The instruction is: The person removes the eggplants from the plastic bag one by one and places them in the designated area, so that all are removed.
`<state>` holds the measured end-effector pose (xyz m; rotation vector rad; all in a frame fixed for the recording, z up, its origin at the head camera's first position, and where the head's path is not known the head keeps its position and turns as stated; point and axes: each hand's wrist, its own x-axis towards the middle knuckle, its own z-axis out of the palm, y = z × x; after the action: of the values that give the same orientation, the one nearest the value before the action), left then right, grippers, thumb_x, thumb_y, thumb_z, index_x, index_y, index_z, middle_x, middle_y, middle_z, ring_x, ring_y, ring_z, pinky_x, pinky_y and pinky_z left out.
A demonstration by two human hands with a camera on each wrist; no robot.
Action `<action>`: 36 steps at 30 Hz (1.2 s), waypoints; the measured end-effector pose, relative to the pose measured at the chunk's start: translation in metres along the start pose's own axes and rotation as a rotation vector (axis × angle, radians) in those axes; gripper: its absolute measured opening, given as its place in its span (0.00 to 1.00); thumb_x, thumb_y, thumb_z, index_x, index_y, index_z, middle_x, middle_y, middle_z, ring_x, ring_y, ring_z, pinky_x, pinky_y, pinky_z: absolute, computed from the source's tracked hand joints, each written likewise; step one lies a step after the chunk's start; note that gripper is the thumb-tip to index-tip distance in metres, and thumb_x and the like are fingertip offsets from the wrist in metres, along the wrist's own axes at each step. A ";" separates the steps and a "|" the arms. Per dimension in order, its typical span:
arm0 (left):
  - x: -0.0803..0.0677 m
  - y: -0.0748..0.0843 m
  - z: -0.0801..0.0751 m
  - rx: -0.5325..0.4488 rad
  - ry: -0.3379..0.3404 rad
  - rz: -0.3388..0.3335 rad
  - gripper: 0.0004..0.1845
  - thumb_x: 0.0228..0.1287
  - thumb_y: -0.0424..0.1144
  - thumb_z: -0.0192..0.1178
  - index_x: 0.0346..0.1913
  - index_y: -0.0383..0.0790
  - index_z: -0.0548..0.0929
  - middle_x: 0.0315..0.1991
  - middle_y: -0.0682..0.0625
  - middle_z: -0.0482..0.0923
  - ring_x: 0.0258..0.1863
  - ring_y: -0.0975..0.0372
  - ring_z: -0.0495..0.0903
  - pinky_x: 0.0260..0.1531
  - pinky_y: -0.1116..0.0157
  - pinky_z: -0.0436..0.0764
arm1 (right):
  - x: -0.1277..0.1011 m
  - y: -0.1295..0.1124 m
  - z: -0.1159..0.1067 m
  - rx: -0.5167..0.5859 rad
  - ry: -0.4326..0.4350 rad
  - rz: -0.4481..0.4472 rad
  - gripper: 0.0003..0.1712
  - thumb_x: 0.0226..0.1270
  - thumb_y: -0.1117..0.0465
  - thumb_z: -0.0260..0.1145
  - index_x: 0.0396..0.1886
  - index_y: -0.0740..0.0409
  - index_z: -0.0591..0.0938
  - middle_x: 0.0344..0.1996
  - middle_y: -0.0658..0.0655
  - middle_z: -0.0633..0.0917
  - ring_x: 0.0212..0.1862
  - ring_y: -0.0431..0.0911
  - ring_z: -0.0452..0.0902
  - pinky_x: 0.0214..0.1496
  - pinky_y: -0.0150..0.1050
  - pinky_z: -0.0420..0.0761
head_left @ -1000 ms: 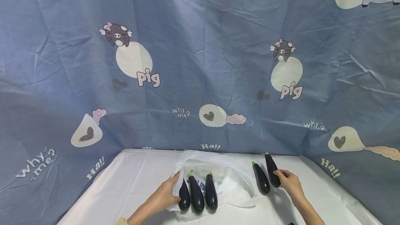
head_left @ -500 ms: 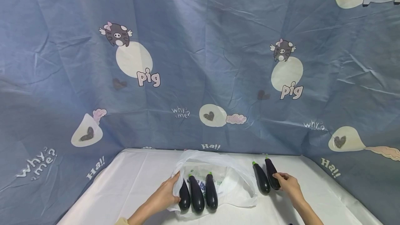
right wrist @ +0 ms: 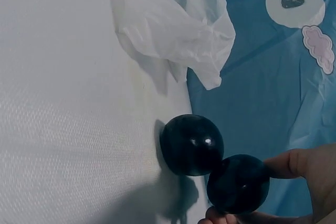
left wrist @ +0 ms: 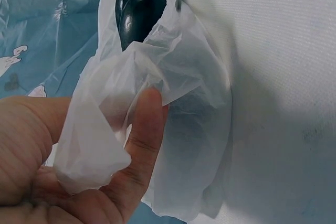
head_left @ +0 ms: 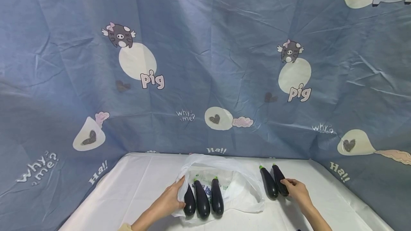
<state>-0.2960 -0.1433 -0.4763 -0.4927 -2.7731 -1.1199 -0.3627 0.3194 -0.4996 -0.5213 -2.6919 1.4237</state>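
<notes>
My left hand (head_left: pixel 170 199) grips the left edge of a white plastic bag (head_left: pixel 247 202); thin film bunches between thumb and fingers in the left wrist view. Three dark eggplants lie side by side at the bag's mouth: the left one (head_left: pixel 189 202) is partly covered by film, with the middle eggplant (head_left: pixel 202 200) and right eggplant (head_left: pixel 217 199) beside it. Right of the bag, my right hand (head_left: pixel 297 190) holds another eggplant (right wrist: pixel 239 184) between thumb and fingers around its thick end. Close against its left side lies a further eggplant (right wrist: pixel 191 145), green stem pointing away.
A white cloth (head_left: pixel 154 174) covers the table. Behind it hangs a blue curtain (head_left: pixel 179 134) with pig prints. A small dark tip (head_left: pixel 299 230) shows at the bottom edge, near my right forearm.
My right hand has brought its eggplant slightly lower and nearer to me, beside the other loose one. The left hand and the bag stay where they were.
</notes>
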 end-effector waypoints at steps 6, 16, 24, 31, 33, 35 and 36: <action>0.000 0.000 0.000 0.004 -0.001 0.000 0.48 0.31 0.29 0.67 0.64 0.25 0.59 0.62 0.28 0.61 0.60 0.39 0.62 0.57 0.45 0.63 | -0.010 -0.006 -0.004 -0.005 -0.028 -0.028 0.40 0.58 0.39 0.55 0.56 0.71 0.71 0.52 0.74 0.72 0.47 0.61 0.74 0.35 0.42 0.78; 0.000 0.001 0.000 -0.003 -0.006 0.000 0.48 0.31 0.29 0.68 0.64 0.24 0.59 0.62 0.28 0.60 0.60 0.38 0.61 0.57 0.44 0.63 | -0.012 -0.002 -0.002 -0.038 -0.043 -0.051 0.42 0.59 0.39 0.55 0.55 0.74 0.70 0.53 0.76 0.71 0.52 0.65 0.70 0.40 0.44 0.80; -0.001 0.001 0.000 0.002 0.000 0.006 0.48 0.31 0.29 0.67 0.64 0.24 0.59 0.62 0.29 0.60 0.60 0.38 0.61 0.57 0.44 0.62 | -0.009 0.001 -0.002 -0.071 -0.021 -0.068 0.40 0.58 0.39 0.57 0.52 0.74 0.72 0.49 0.74 0.75 0.50 0.65 0.71 0.41 0.48 0.77; 0.000 -0.001 0.000 0.005 -0.006 0.006 0.48 0.32 0.29 0.67 0.64 0.24 0.59 0.62 0.29 0.60 0.60 0.39 0.62 0.57 0.45 0.62 | -0.009 0.003 0.002 -0.100 0.000 -0.066 0.39 0.57 0.40 0.58 0.50 0.74 0.74 0.46 0.73 0.77 0.48 0.66 0.71 0.47 0.56 0.73; -0.001 -0.001 0.000 0.008 -0.004 0.006 0.48 0.32 0.29 0.67 0.64 0.25 0.59 0.62 0.29 0.60 0.60 0.39 0.62 0.57 0.45 0.63 | -0.009 0.004 0.002 -0.105 0.004 -0.064 0.40 0.57 0.39 0.58 0.49 0.74 0.74 0.45 0.73 0.77 0.49 0.67 0.71 0.48 0.59 0.71; -0.001 0.000 0.000 0.012 -0.002 0.007 0.48 0.32 0.29 0.67 0.64 0.25 0.59 0.62 0.29 0.60 0.60 0.39 0.62 0.57 0.46 0.63 | -0.009 0.004 0.002 -0.107 0.008 -0.062 0.40 0.57 0.39 0.58 0.49 0.74 0.74 0.46 0.74 0.77 0.49 0.67 0.70 0.49 0.60 0.70; -0.001 0.000 0.000 0.012 0.000 0.009 0.48 0.32 0.29 0.68 0.64 0.25 0.59 0.62 0.29 0.61 0.60 0.39 0.63 0.57 0.46 0.63 | -0.009 0.004 0.002 -0.106 0.011 -0.057 0.41 0.57 0.38 0.57 0.49 0.75 0.74 0.46 0.74 0.77 0.49 0.67 0.70 0.49 0.59 0.70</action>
<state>-0.2951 -0.1435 -0.4763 -0.5028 -2.7736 -1.1003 -0.3538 0.3170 -0.5028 -0.4534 -2.7612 1.2661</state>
